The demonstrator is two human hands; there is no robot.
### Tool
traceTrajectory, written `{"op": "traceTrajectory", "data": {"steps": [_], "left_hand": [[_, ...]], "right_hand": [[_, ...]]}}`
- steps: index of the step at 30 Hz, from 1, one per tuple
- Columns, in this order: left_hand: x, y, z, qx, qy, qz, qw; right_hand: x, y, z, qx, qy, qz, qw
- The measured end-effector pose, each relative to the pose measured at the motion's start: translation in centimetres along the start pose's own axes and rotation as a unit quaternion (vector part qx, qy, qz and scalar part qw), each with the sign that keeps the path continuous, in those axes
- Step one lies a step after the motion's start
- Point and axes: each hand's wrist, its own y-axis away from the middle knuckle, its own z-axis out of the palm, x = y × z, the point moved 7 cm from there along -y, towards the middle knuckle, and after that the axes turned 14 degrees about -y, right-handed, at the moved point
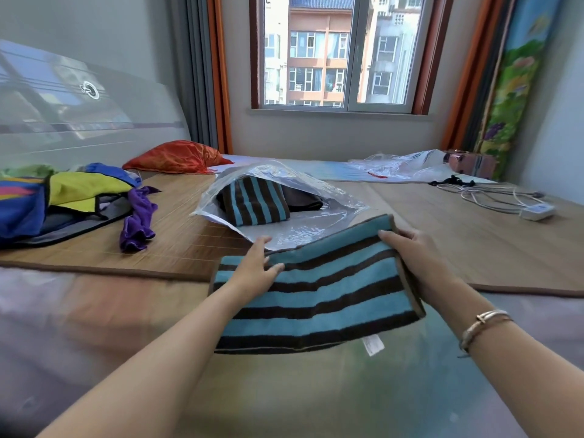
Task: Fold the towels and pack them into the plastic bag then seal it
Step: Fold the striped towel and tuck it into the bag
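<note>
Fingers (390,234) of right hand (417,257) and left hand (256,270) closed on folded striped towel (316,295) (blue and brown), open plastic bag (284,197) just beyond, another striped towel (252,203) inside

No words or numbers can be read anywhere. A small white tag (373,345) hangs from the lower edge of the striped towel (319,292), below the right hand (414,254); any print on it is too blurred to tell. Far left of the left hand (256,273), the headboard (79,115) bears a round swirl emblem (89,89), possibly a maker's mark, without legible letters.
</note>
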Motion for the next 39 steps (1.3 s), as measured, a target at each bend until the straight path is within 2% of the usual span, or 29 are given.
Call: {"op": "traceTrajectory", "data": {"steps": [1, 3, 6, 8, 11, 13, 17, 19, 21, 24, 26, 27, 28, 29, 31, 33, 36, 39], "left_hand": [[-0.1, 0.2, 0.9, -0.048, 0.026, -0.005, 0.998], [-0.7, 0.6, 0.7, -0.051, 0.072, -0.006, 0.996], [-3.2, 1.1, -3.5, 0.092, 0.064, -0.05, 0.992], [-6.0, 1.7, -6.0, 0.135, 0.049, -0.115, 0.983], [-10.3, 2.9, -6.6, 0.077, 0.095, -0.213, 0.969], [-11.8, 4.3, -5.9, 0.022, 0.156, -0.27, 0.95], [-12.7, 6.0, -4.3, -0.01, 0.265, -0.325, 0.908], [-12.9, 5.8, -3.9, -0.014, 0.259, -0.321, 0.911], [-12.9, 5.5, -3.4, -0.027, 0.242, -0.301, 0.922], [-12.6, 5.3, -2.9, -0.065, 0.183, -0.268, 0.944], [-12.3, 5.1, -2.3, -0.072, 0.162, -0.261, 0.949], [-12.0, 5.1, -2.1, -0.071, 0.168, -0.258, 0.949], [-11.5, 5.1, -2.0, -0.071, 0.182, -0.25, 0.948], [-11.1, 5.1, -2.0, -0.068, 0.204, -0.245, 0.945], [-10.3, 5.5, -2.4, -0.052, 0.251, -0.238, 0.937], [-9.1, 5.9, -3.0, -0.036, 0.277, -0.225, 0.934], [-6.9, 6.2, -4.3, -0.011, 0.297, -0.202, 0.933], [-4.8, 5.4, -6.1, 0.01, 0.295, -0.174, 0.939]], "right_hand": [[-0.4, 0.1, 0.8, -0.007, 0.006, -0.005, 1.0], [-0.6, 0.2, 3.0, -0.019, 0.019, -0.011, 1.0], [-0.7, 0.3, 8.1, -0.046, 0.037, -0.021, 0.998], [0.0, 0.5, 12.5, -0.094, 0.069, 0.0, 0.993], [2.8, 1.7, 19.0, -0.169, 0.111, 0.094, 0.975], [5.4, 2.1, 22.1, -0.187, 0.148, 0.14, 0.961], [9.7, 1.0, 24.8, -0.213, 0.185, 0.154, 0.947], [10.1, 0.6, 24.9, -0.222, 0.127, 0.11, 0.96], [8.8, 0.2, 23.5, -0.199, 0.094, -0.013, 0.975], [6.1, 0.3, 19.9, -0.115, 0.155, -0.19, 0.963], [5.1, 0.5, 17.1, -0.049, 0.23, -0.257, 0.937], [5.3, 0.3, 15.6, -0.019, 0.267, -0.249, 0.931], [6.0, -0.1, 13.9, 0.001, 0.283, -0.198, 0.938], [7.3, -0.6, 12.5, 0.006, 0.255, -0.113, 0.96], [10.1, -0.1, 11.4, -0.032, 0.094, 0.075, 0.992], [10.9, 1.0, 11.7, -0.076, -0.015, 0.174, 0.982], [9.5, 2.2, 12.6, -0.143, -0.117, 0.258, 0.948], [5.5, 1.0, 13.6, -0.174, -0.094, 0.219, 0.956]]}}
